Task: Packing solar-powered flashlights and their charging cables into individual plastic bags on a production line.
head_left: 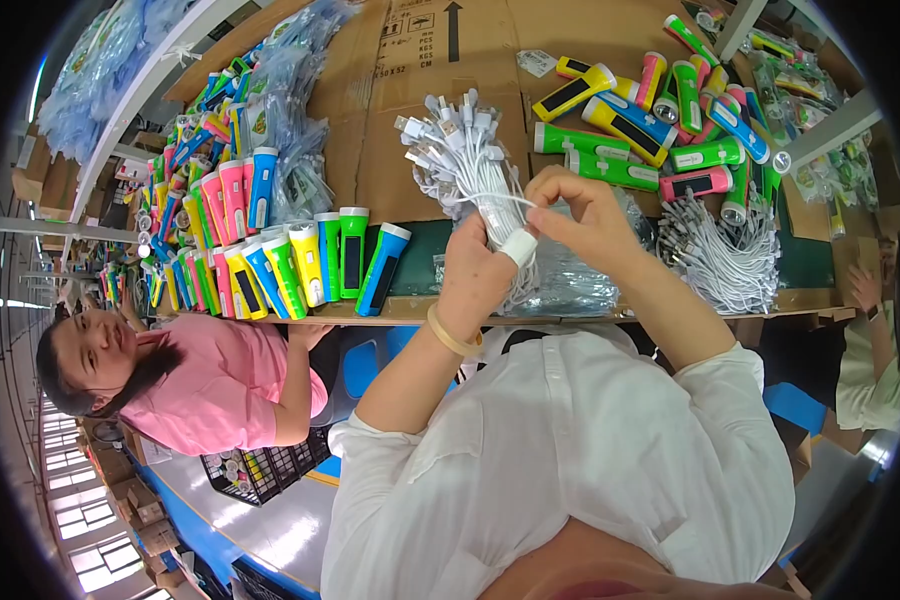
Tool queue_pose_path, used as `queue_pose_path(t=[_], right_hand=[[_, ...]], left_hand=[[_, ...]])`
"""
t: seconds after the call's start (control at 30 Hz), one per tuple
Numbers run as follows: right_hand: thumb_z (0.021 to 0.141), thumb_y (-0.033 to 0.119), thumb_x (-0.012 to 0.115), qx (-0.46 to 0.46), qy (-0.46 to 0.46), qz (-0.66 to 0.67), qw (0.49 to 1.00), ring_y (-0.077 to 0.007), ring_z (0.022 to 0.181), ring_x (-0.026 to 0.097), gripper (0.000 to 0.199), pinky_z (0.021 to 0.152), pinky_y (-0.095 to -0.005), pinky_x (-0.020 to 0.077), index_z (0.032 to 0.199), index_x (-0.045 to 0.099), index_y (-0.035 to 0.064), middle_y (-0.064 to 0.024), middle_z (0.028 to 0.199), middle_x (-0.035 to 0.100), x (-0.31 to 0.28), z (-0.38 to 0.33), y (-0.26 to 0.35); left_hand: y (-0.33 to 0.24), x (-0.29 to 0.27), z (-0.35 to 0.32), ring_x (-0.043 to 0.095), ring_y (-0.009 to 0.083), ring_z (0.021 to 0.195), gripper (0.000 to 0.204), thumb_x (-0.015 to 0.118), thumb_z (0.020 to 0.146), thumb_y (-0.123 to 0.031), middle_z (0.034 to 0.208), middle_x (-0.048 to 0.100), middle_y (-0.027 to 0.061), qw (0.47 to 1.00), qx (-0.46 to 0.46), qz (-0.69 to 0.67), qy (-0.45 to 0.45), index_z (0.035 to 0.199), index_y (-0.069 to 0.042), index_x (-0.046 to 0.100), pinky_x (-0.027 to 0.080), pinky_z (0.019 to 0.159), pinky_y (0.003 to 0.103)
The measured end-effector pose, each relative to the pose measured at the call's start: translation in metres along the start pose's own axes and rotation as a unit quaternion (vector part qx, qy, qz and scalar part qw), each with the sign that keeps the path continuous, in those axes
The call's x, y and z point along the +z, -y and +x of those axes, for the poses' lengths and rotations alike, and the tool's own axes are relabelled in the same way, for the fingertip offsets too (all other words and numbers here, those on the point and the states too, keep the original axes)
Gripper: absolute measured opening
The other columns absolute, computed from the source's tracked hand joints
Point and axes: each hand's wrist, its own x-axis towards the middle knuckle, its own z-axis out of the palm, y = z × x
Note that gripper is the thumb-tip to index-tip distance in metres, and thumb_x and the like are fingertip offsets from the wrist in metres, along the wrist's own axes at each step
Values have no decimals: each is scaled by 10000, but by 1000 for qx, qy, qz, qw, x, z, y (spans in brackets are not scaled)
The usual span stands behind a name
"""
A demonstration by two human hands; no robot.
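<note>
My left hand [478, 270] is wrapped round a bundle of white USB cables [465, 150], its plugs pointing up and away from me. A white band covers one finger of that hand, and a pale bracelet circles the wrist. Right beside it, my right hand [585, 222] pinches a thin white strand [505, 195] that crosses the bundle near its middle. Whether the strand is a tie or one of the cables, I cannot tell. Under the hands lies clear plastic packaging [575, 285]. A second heap of white cables [725, 255] rests to the right.
Colourful flashlights [315, 262] stand in rows at the left; more flashlights [650, 125] lie heaped at the far right. Cardboard [430, 80] covers the table's far part. A co-worker in pink [210, 385] sits left, near a black crate [260, 470]. Another person's hand [863, 285] shows far right.
</note>
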Motion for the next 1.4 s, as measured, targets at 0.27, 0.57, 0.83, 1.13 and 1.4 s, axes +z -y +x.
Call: queue_pose_path(t=[0.27, 0.57, 0.83, 1.13, 1.4], right_hand=[[917, 253, 646, 63, 8, 166, 984, -191, 1062, 566, 193, 959, -353, 416, 911, 602, 66, -91, 1088, 642, -10, -37, -27], [959, 272, 652, 141, -144, -6, 979, -136, 999, 599, 457, 808, -258, 472, 1323, 590, 2, -90, 1194, 660, -54, -66, -31], [859, 190, 793, 89, 31, 200, 975, -151, 1066, 625, 493, 910, -337, 519, 1289, 625, 18, -64, 1192, 676, -15, -33, 10], [867, 194, 784, -39, -139, 215, 966, -166, 992, 647, 429, 862, -333, 537, 1218, 615, 15, -75, 1095, 685, -1, -23, 22], [951, 246, 705, 87, -57, 94, 990, -93, 744, 604, 277, 640, -263, 496, 1093, 701, 8, -35, 958, 704, -38, -40, 48]], left_hand=[[-5, -9, -7, 624, 127, 866, 220, 658, 949, -176, 970, 672, 54, 992, -27, -119, -15, 1084, -6, 624, 486, 797, 279], [6, -24, -11, 625, 214, 843, 329, 759, 781, -53, 922, 677, 76, 979, 68, 184, -57, 1071, -4, 612, 497, 832, 331], [-18, 3, -9, 597, 330, 909, 396, 753, 683, -129, 925, 614, 105, 807, 350, 472, 52, 1059, -51, 654, 179, 1151, 616], [-3, 20, -5, 643, 311, 981, 382, 777, 713, -112, 1009, 673, 102, 895, 250, 368, 20, 1069, -65, 648, 139, 1185, 609], [-17, 27, -2, 661, 237, 771, 311, 696, 711, -9, 881, 687, 106, 950, 203, 238, -21, 1018, -26, 658, 534, 798, 345]])
